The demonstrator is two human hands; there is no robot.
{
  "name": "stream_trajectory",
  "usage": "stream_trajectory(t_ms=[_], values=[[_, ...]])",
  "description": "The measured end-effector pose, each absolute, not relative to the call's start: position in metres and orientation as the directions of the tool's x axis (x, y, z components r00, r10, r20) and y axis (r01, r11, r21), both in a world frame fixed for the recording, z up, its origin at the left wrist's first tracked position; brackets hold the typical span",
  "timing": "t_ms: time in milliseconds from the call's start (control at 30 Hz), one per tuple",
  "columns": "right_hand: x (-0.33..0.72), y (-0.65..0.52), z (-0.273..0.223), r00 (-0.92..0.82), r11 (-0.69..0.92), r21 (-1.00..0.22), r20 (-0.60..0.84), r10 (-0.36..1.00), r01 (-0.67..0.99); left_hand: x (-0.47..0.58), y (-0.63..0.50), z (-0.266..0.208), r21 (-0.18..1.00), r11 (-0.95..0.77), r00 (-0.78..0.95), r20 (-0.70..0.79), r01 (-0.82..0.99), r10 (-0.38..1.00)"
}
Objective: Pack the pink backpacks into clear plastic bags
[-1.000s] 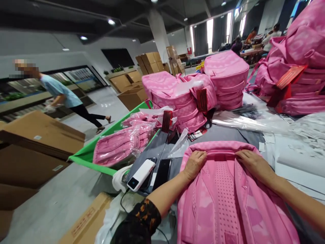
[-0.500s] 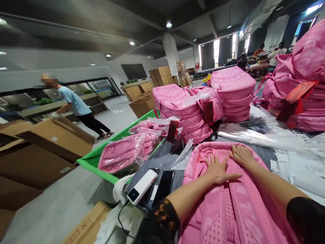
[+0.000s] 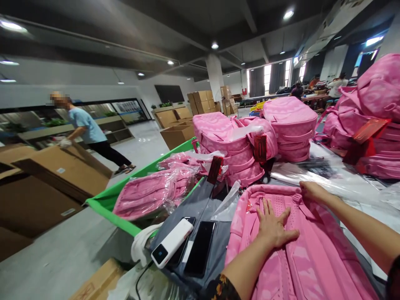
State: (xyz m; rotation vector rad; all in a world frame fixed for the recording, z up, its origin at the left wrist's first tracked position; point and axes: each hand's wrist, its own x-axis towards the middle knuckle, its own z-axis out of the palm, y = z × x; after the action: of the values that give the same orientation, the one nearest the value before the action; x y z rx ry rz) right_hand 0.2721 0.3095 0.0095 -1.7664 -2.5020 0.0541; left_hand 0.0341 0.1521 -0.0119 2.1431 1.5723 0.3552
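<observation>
A pink backpack (image 3: 308,258) lies before me with its padded back panel and straps facing up. My left hand (image 3: 275,225) rests flat on the panel, fingers spread, holding nothing. At the bag's upper right corner, my right hand (image 3: 314,193) has its fingers curled in on the edge; the fingertips are partly hidden. Just beyond the bag stand more pink backpacks (image 3: 223,133) with red tags (image 3: 260,148). To the left of the bag, a white power bank (image 3: 172,242) and a black phone (image 3: 200,248) lie on grey cloth.
A green-rimmed bin (image 3: 115,214) holds plastic-wrapped pink bags (image 3: 150,193) at the left. Clear plastic sheets (image 3: 300,175) lie on the table, and stacked pink backpacks (image 3: 375,125) rise at the right. Beyond the bin, a person (image 3: 87,125) leans over large cardboard boxes (image 3: 68,166).
My right hand has moved from lying on the panel to the bag's upper right edge, and its fingers have curled. My left hand stays spread on the panel. The view has tilted slightly.
</observation>
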Motion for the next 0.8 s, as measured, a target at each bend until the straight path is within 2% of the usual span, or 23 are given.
stream_trajectory(t_ms=[100, 233, 400, 500, 633, 700, 767, 800], values=[[0.264, 0.329, -0.007, -0.283, 0.291, -0.081, 0.091, 0.955, 0.953, 0.043, 0.168, -0.012, 0.482, -0.247, 0.310, -0.056, 0.841, 0.949], [0.260, 0.324, -0.011, -0.235, 0.252, -0.044, 0.240, 0.942, 0.967, 0.052, 0.181, -0.008, 0.447, -0.227, 0.277, -0.049, 0.865, 0.960], [0.260, 0.240, -0.040, -0.332, 0.350, 0.018, 0.362, 0.871, 0.937, 0.051, 0.178, -0.012, 0.489, -0.251, 0.285, 0.004, 0.836, 0.958], [0.252, 0.171, -0.085, -0.521, 0.537, 0.140, 0.531, 0.668, 0.832, 0.053, 0.180, -0.015, 0.512, -0.207, 0.225, 0.028, 0.834, 0.974], [0.236, 0.133, -0.127, -0.618, 0.587, 0.266, 0.562, 0.550, 0.765, 0.056, 0.183, 0.003, 0.497, -0.090, 0.099, 0.007, 0.863, 0.995], [0.231, 0.140, -0.131, -0.613, 0.576, 0.283, 0.591, 0.525, 0.767, 0.051, 0.172, 0.020, 0.477, -0.162, 0.193, -0.017, 0.864, 0.981], [0.227, 0.149, -0.126, -0.603, 0.590, 0.250, 0.591, 0.535, 0.768, 0.043, 0.148, 0.038, 0.444, -0.412, 0.472, -0.026, 0.795, 0.881], [0.225, 0.150, -0.120, -0.598, 0.597, 0.225, 0.579, 0.554, 0.770, 0.039, 0.132, 0.045, 0.429, -0.560, 0.631, -0.033, 0.709, 0.775]])
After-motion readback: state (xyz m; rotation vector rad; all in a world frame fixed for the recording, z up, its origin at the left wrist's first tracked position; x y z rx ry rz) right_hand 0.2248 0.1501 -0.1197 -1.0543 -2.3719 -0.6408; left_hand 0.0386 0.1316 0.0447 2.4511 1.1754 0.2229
